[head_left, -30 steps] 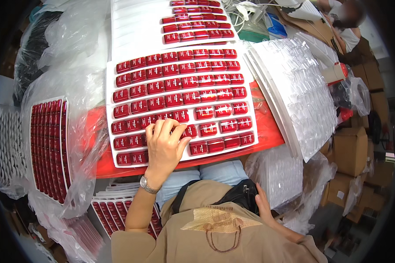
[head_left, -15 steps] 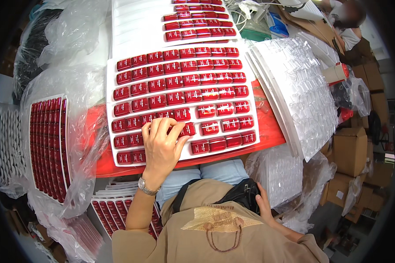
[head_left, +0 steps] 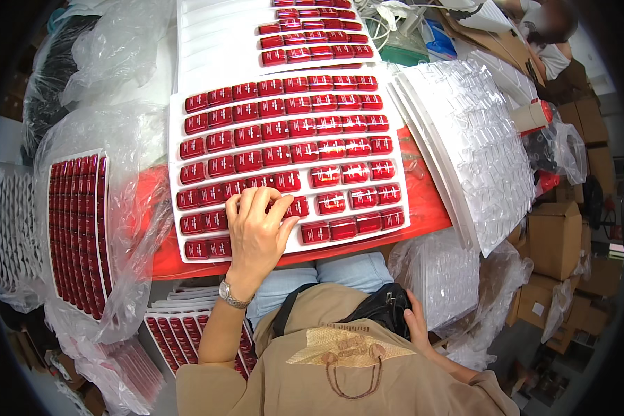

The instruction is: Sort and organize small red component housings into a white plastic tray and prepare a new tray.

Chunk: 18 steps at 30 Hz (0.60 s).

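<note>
The left hand [head_left: 256, 232] is lying flat, grip open, fingers spread over red pieces [head_left: 284, 182] in the white tray [head_left: 288, 159] at frame centre; rows are running left-right. The right hand [head_left: 417, 322] is resting at the lap, grip unclear.

Glossy red plastic tiles [head_left: 284, 132] sit in a matt white plastic tray [head_left: 177, 180], with crinkled clear film bags [head_left: 111, 62] left of that tray, ribbed clear plastic trays [head_left: 478, 152] right of it, and a smooth red worktop [head_left: 430, 201] beneath.
</note>
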Motion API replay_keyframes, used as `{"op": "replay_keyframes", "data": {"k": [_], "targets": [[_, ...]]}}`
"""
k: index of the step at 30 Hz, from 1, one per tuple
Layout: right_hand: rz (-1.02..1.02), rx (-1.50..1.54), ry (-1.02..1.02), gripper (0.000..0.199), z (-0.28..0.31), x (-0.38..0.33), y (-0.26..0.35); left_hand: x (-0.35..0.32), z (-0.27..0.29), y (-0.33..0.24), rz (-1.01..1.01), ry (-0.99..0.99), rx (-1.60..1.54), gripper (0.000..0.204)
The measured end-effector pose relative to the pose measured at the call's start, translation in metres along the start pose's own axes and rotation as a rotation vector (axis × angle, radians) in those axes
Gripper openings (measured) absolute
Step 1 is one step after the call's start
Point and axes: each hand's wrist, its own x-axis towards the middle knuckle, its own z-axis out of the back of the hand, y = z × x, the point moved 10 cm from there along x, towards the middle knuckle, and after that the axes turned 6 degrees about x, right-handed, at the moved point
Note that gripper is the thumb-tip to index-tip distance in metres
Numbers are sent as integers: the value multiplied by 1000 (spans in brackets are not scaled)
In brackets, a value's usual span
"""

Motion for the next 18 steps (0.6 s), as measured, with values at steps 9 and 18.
{"op": "replay_keyframes", "data": {"k": [9, 18], "targets": [[346, -480, 2, 44, 18, 34, 85, 5, -4, -7, -76, 73, 35, 30], [705, -1090, -397, 24, 12, 197, 202, 33, -5, 10, -51, 15, 38, 29]]}}
